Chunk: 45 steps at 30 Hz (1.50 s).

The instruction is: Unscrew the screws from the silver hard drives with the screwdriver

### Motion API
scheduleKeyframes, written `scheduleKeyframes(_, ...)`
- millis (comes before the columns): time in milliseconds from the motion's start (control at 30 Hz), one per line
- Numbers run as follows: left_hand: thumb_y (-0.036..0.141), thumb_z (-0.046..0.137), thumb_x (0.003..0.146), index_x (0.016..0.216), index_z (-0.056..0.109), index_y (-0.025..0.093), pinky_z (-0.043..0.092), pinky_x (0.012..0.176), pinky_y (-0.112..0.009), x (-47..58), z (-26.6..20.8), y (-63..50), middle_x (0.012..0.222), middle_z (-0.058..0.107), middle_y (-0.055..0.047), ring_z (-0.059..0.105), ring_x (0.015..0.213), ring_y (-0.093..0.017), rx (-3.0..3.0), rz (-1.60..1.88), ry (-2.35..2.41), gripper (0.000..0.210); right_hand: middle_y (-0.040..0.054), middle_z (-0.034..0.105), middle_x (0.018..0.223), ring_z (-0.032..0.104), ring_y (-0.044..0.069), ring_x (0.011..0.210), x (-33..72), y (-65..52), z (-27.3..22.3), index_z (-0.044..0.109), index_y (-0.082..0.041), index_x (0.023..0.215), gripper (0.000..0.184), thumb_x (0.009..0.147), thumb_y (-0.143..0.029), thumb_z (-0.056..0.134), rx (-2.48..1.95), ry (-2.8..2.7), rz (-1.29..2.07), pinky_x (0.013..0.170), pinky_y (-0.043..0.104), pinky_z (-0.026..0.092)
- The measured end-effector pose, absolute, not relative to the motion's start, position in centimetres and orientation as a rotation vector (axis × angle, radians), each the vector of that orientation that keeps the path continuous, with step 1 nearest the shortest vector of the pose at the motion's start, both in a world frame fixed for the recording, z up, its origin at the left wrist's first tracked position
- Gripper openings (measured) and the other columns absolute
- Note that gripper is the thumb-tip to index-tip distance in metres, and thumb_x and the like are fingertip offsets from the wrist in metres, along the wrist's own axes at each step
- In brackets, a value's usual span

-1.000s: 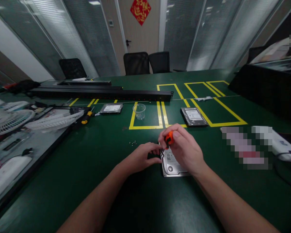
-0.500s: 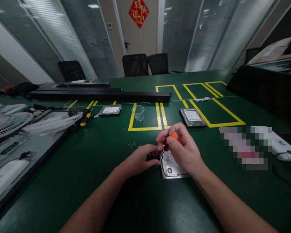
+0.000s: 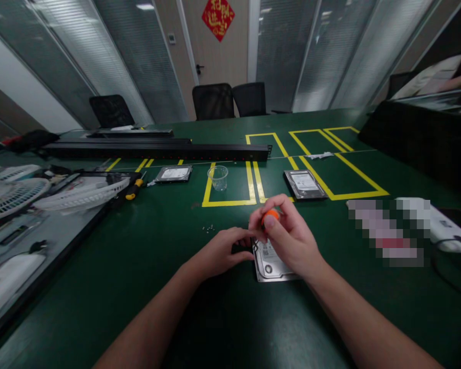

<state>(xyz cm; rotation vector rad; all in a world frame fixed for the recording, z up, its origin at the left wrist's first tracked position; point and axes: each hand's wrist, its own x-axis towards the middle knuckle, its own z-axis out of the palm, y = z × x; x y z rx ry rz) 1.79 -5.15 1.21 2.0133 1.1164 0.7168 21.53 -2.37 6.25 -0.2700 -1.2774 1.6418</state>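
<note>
A silver hard drive (image 3: 278,270) lies label up on the green table in front of me, partly covered by my right hand. My right hand (image 3: 288,236) is wrapped round a screwdriver with an orange handle (image 3: 271,219), above the drive's upper left part. Its tip is hidden behind my fingers. At the drive's left edge, my left hand (image 3: 228,251) holds on with its thumb and curled fingers. Several tiny screws (image 3: 208,229) lie loose on the table, beyond my left hand.
Two more hard drives, one at left (image 3: 174,174) and one at right (image 3: 305,184), flank a clear plastic cup (image 3: 219,179). A yellow-and-black screwdriver (image 3: 134,189) lies near white fan parts (image 3: 80,195). Long black bars (image 3: 157,150) stretch across behind. A person's arm shows at the far right.
The orange handle has turned and shifted slightly left within my right hand's fingers, and less of the shaft shows. My left hand and the drive stay in place.
</note>
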Motion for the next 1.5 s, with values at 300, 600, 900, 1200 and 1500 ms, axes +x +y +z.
scheduleKeyframes(300,0.026,0.083,0.092,0.116,0.071,0.018,0.051,0.085,-0.032,1.84,1.10,-5.09,0.104,0.072,-0.004,0.066,0.094,-0.021,1.992,0.735,1.126,0.028,0.0027,0.070,0.101,0.064,0.014,0.075,21.55,-2.31,6.25,0.066,-0.023,0.102,0.010,0.103,-0.033,0.067,-0.278,-1.295,1.633,0.068,0.030,0.051)
scheduleKeyframes(600,0.024,0.084,0.092,0.122,0.070,0.019,0.052,0.087,-0.032,1.79,1.09,-5.10,0.106,0.071,-0.004,0.066,0.096,-0.020,1.991,0.731,1.117,0.033,0.0053,0.068,0.091,0.054,0.015,0.068,21.59,-2.36,6.70,0.074,-0.019,0.109,0.033,0.109,-0.043,0.050,-0.320,-1.279,1.627,0.065,0.032,0.051)
scheduleKeyframes(900,0.024,0.081,0.094,0.117,0.072,0.020,0.050,0.086,-0.031,1.88,1.53,-5.20,0.106,0.072,-0.003,0.066,0.096,-0.020,1.991,0.706,1.120,0.025,0.0013,0.070,0.095,0.053,0.010,0.062,21.43,-2.52,6.64,0.062,-0.025,0.107,0.017,0.104,-0.041,0.067,-0.303,-1.310,1.592,0.060,0.028,0.046)
scheduleKeyframes(1200,0.026,0.083,0.092,0.116,0.070,0.018,0.052,0.084,-0.032,1.87,1.44,-5.16,0.105,0.072,-0.004,0.066,0.094,-0.021,1.978,0.714,1.145,0.028,0.0032,0.071,0.106,0.065,0.014,0.076,21.51,-2.60,6.62,0.060,-0.024,0.103,0.015,0.101,-0.034,0.070,-0.358,-1.346,1.572,0.069,0.031,0.052)
scheduleKeyframes(1500,0.027,0.083,0.092,0.119,0.070,0.018,0.052,0.086,-0.032,1.87,1.44,-5.15,0.106,0.072,-0.005,0.066,0.095,-0.021,1.981,0.715,1.130,0.031,0.0065,0.070,0.099,0.058,0.016,0.073,21.58,-2.49,6.63,0.073,-0.021,0.108,0.028,0.108,-0.042,0.054,-0.350,-1.336,1.589,0.068,0.033,0.052)
